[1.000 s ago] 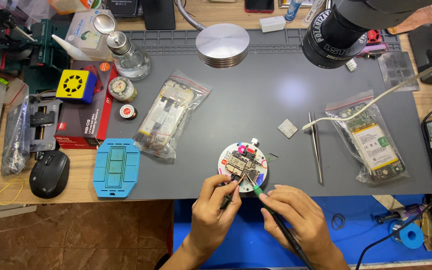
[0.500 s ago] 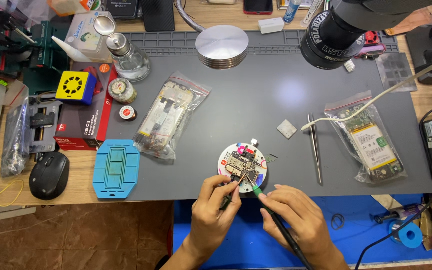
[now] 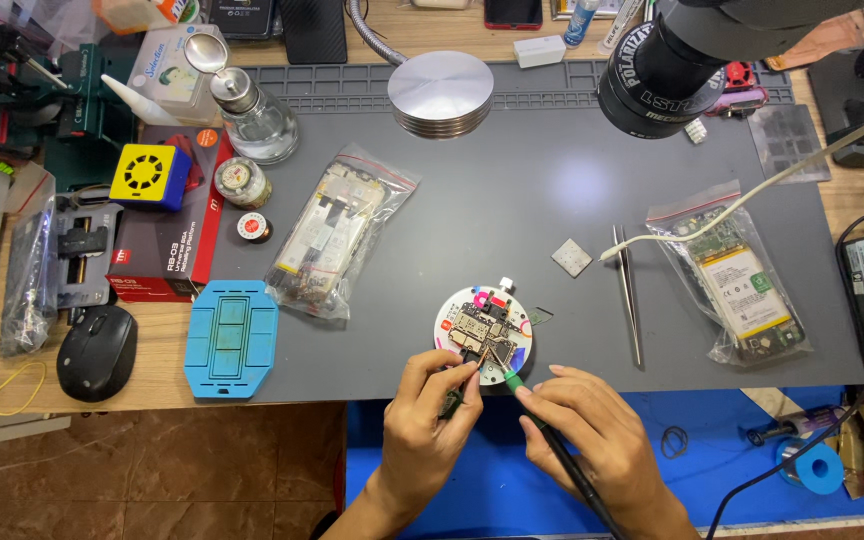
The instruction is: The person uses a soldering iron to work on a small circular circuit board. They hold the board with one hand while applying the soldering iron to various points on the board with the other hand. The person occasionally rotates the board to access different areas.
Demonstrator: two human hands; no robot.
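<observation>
Both hands working a circuit board point(image 3: 484, 331) on a round holder point(image 3: 449, 318).
Right hand point(image 3: 592, 440) grip clamped on a soldering iron point(image 3: 552, 440); left hand point(image 3: 432, 420) grip pinched on tweezers point(image 3: 455, 392).

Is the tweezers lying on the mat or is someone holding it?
Lying on the mat. The tweezers rests flat on the grey mat, right of the round board holder, clear of both hands.
</observation>
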